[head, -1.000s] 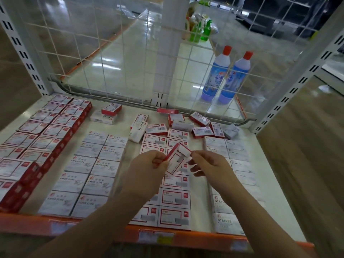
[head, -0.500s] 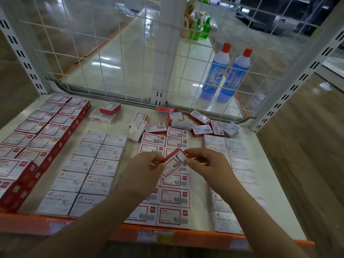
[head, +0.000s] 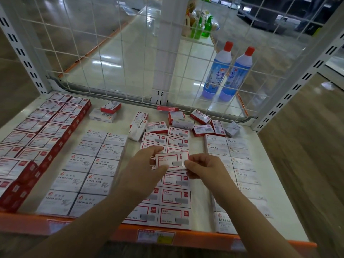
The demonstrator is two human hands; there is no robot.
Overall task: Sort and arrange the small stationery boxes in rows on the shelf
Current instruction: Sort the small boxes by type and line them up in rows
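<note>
A small red-and-white staple box (head: pixel 171 160) is held flat, label up, just above the middle rows of matching boxes (head: pixel 174 197). My left hand (head: pixel 144 168) pinches its left end and my right hand (head: pixel 203 167) pinches its right end. White paper clip boxes (head: pixel 89 172) lie in two columns to the left. White staples boxes (head: pixel 240 164) form columns on the right. Stacked red boxes (head: pixel 28 146) fill the far left. Several unsorted boxes (head: pixel 186 121) lie jumbled near the back of the shelf (head: pixel 260 151).
A white wire grid (head: pixel 130 53) closes the back of the shelf. Behind it stand two blue bottles with red caps (head: pixel 229 71) and green bottles (head: pixel 202 25). An orange rail (head: pixel 186 237) runs along the front edge. Slotted uprights (head: pixel 24 53) flank both sides.
The box was tilted on edge between my hands; now it is turned flat with its label facing up, lower over the middle rows.
</note>
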